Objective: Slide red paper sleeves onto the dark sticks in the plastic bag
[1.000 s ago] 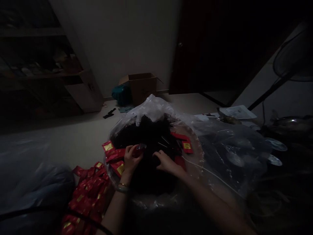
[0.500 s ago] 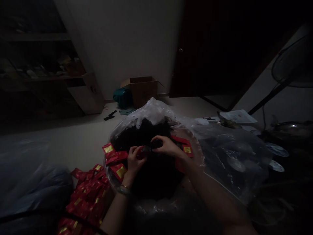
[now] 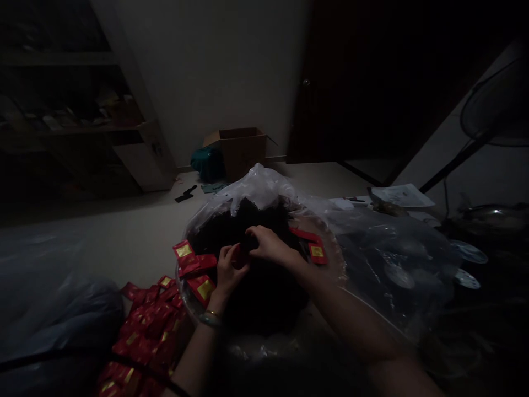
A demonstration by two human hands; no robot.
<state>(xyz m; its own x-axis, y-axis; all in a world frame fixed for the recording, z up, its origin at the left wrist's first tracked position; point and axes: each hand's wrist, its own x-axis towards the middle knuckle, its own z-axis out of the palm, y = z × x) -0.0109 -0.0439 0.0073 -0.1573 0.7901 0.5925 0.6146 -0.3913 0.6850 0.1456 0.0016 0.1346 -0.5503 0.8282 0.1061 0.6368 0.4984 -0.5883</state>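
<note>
My left hand [image 3: 226, 274] grips a small red packet [image 3: 239, 257] over the middle of a heap of dark loose leaf-like material [image 3: 264, 309]. Close against the packet's upper end, my right hand [image 3: 268, 244] has its fingers curled together; what they hold is too dark to make out. The heap lies in a round container lined with clear plastic [image 3: 264, 179]. Red packets with yellow labels [image 3: 183, 251] rest on its left side, and another red packet [image 3: 316, 251] lies at its right side.
Many red packets [image 3: 144, 336] are piled low on the left. An open cardboard box [image 3: 243, 151] stands by the wall beside a teal bag [image 3: 206, 162]. Clear plastic sheeting [image 3: 397, 259] spreads to the right, near a standing fan [image 3: 496, 105]. Shelves [image 3: 74, 132] stand at left.
My right hand has moved left and slightly up, from just beside the packet to over its upper end. My left hand stays nearly in place, still holding the packet.
</note>
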